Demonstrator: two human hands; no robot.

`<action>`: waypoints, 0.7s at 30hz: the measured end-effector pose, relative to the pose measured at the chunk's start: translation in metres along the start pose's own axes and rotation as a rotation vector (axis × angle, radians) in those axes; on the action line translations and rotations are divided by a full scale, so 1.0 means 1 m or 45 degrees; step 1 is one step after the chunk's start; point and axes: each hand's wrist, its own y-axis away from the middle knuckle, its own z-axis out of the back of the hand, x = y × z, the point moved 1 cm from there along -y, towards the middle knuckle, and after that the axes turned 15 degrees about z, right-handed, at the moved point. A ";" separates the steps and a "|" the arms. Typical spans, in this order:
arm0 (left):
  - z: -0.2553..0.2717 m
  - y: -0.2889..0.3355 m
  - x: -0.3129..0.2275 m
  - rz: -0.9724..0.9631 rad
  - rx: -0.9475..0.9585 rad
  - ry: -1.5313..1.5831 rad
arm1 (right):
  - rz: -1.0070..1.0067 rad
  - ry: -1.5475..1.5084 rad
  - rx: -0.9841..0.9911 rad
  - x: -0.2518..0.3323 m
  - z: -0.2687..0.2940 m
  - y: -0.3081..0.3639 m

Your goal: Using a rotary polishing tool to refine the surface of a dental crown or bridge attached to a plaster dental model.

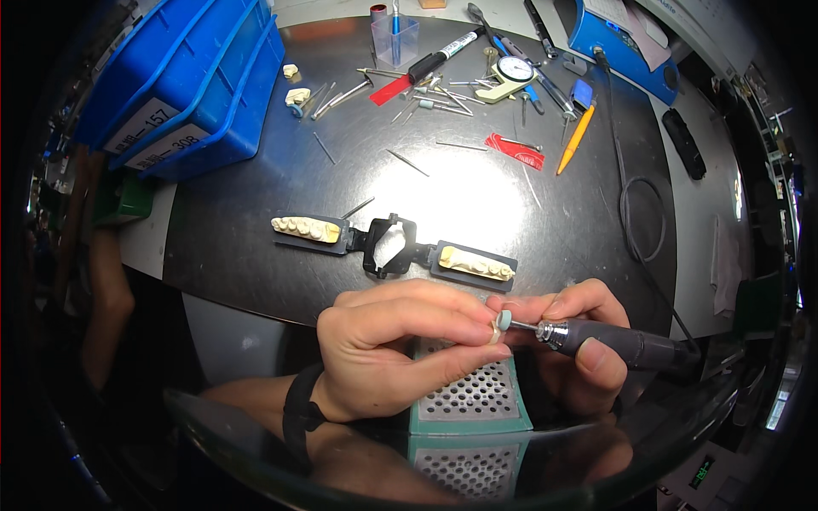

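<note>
Low in the middle, my left hand (375, 349) pinches a small cream-coloured piece (495, 333) between thumb and fingers; its exact kind is mostly hidden by the fingertips. A dark rotary handpiece (618, 342) lies in the grip of my right hand (588, 379), pointing left. Its round grey-green grinding stone (504, 320) is at the piece, seemingly touching it. Beneath both hands is a perforated metal grate (469, 396) in a green frame. Just beyond them, a black hinged articulator (390, 247) lies opened flat, bearing one tooth model (305, 227) and another tooth model (473, 262).
Stacked blue bins (204, 102) stand at the far left. Scattered burs (439, 106), a black marker (445, 55), a dial caliper (515, 70) and an orange-handled tool (576, 140) lie at the back. The handpiece's cord (626, 196) loops along the right, near a blue control box (626, 51).
</note>
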 end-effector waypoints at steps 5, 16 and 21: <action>0.000 0.002 0.002 0.025 -0.021 0.040 | 0.066 0.015 0.015 -0.003 0.000 0.002; -0.001 0.002 -0.001 0.027 -0.033 0.029 | -0.102 -0.110 -0.032 0.006 -0.001 0.003; -0.001 0.001 -0.002 0.047 -0.027 0.026 | 0.048 -0.133 0.160 -0.002 0.009 0.002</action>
